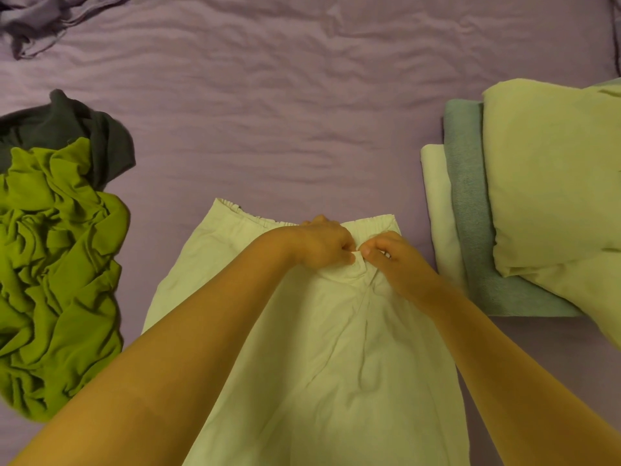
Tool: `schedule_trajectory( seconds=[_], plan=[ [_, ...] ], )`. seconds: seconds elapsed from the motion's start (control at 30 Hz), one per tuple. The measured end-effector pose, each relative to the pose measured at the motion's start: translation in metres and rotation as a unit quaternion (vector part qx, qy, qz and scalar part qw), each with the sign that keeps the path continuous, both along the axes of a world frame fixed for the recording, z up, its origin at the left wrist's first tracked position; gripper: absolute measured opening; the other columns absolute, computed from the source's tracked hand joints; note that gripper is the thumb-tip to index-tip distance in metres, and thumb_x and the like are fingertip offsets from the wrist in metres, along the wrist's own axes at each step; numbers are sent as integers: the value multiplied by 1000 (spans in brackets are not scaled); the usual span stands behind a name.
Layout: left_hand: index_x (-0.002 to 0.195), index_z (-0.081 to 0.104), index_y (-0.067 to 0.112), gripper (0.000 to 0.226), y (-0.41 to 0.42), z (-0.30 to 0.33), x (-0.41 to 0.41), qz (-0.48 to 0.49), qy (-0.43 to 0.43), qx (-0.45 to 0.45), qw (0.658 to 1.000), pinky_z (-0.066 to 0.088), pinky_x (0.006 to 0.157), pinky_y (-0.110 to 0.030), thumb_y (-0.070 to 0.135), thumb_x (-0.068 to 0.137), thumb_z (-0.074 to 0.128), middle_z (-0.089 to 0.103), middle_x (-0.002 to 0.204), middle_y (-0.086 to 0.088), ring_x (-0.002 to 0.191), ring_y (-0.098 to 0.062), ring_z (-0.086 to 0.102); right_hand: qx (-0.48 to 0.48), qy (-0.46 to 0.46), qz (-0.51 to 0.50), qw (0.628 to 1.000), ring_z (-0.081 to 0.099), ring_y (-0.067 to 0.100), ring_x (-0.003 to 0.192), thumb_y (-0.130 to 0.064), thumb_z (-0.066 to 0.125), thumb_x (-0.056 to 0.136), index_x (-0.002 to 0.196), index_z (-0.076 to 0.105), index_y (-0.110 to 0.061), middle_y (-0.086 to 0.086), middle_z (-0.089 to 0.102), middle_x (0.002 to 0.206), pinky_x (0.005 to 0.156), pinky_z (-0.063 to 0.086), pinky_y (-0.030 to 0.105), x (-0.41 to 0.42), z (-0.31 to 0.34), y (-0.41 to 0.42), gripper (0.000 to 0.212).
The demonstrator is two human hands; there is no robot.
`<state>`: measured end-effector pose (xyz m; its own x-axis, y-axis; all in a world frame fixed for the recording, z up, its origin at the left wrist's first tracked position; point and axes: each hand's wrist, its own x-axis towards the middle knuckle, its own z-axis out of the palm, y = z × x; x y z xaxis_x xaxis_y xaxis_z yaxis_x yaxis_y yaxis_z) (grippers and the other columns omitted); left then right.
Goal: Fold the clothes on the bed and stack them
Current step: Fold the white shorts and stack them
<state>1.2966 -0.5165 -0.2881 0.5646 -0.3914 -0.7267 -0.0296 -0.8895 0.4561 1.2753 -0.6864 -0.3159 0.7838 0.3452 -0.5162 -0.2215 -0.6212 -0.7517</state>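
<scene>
While both hands work: the left hand (324, 243) and the right hand (391, 255) meet near the waistband of the cream garment (319, 348), their fingers (346, 247) curled and pinching a small bunch of its cloth between them.
Garment in hand: it lies spread flat on the bed (302, 95) just in front of the person, elastic waistband at the far end; no fold shows in it yet.
Done so far: at the right, a folded stack (470, 203) holds a white piece, a grey-blue piece and a pale yellow piece on top.
Left to do: at the left, a crumpled green garment (57, 270) lies over a dark grey garment (84, 129), both unfolded.
Far corner: a rumpled lilac cloth (37, 18); whether it is clothing or bedding I cannot tell.
Progress: judged roughly halfway.
</scene>
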Motion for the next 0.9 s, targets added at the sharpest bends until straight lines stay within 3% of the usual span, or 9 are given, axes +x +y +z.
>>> schedule_trajectory(
  seconds=[0.13, 0.27, 0.37, 0.47, 0.57, 0.67, 0.8, 0.9],
  plan=[
    [97, 62, 15, 22, 4, 3, 5, 34, 51, -34, 998, 39, 83, -30, 30, 98, 46, 50, 91, 2, 92, -16, 42, -9, -9, -12, 1000, 55, 16, 100, -22, 49, 95, 84, 63, -26, -3, 57, 104, 92, 45, 36, -1, -5, 1, 18],
    [66, 53, 27, 26, 6, 0, 4, 40, 23, -61, 997, 39, 67, -26, 29, 92, 56, 47, 71, 7, 68, -13, 43, 8, -9, -21, 1000, 55, 15, 98, -22, 50, 95, 81, 62, -29, -7, 56, 97, 91, 46, 37, -2, -6, 0, 19],
    [62, 48, 30, 30, 7, -4, 1, 26, -11, -74, 997, 45, 74, -31, 28, 90, 61, 47, 70, 7, 78, -16, 48, 14, -6, -9, 1000, 55, 14, 98, -22, 50, 95, 80, 61, -29, -9, 55, 96, 89, 45, 33, -1, -6, -2, 20],
    [63, 44, 24, 31, 6, -6, -1, -43, -69, -48, 996, 42, 85, -33, 28, 88, 61, 46, 72, 4, 93, -19, 41, 14, -15, 2, 1000, 53, 11, 94, -22, 53, 94, 73, 58, -36, -12, 53, 95, 86, 43, 30, -2, -9, -3, 25],
    [74, 52, 20, 17, 2, -8, -1, -104, -151, -16, 983, 33, 84, -28, 27, 89, 58, 49, 83, 4, 102, -19, 38, 15, -37, 12, 999, 54, 10, 89, -18, 58, 90, 73, 59, -36, -14, 53, 95, 81, 45, 27, -4, -13, -4, 25],
    [90, 63, 20, 12, -1, -11, -4, -111, -221, 8, 969, 27, 86, -29, 28, 91, 54, 51, 94, 3, 113, -20, 38, 18, -54, -6, 998, 56, 13, 92, -17, 63, 88, 89, 60, -33, -11, 55, 96, 80, 47, 27, -5, -15, -5, 16],
    [115, 61, 23, 27, -3, -17, -11, -100, -270, 72, 955, 30, 94, -35, 36, 92, 54, 50, 125, -1, 123, -23, 35, -5, -77, -5, 997, 55, 14, 94, -20, 62, 89, 98, 57, -34, -17, 52, 92, 83, 46, 29, -7, -11, -3, 18],
    [128, 48, 17, 52, 3, -15, -20, -7, -286, 99, 953, 33, 95, -35, 48, 87, 58, 42, 134, -4, 122, -24, 36, -62, -114, 39, 991, 50, 14, 101, -26, 58, 91, 111, 60, -33, -11, 51, 104, 94, 42, 37, -10, -5, 0, 21]
  ],
)
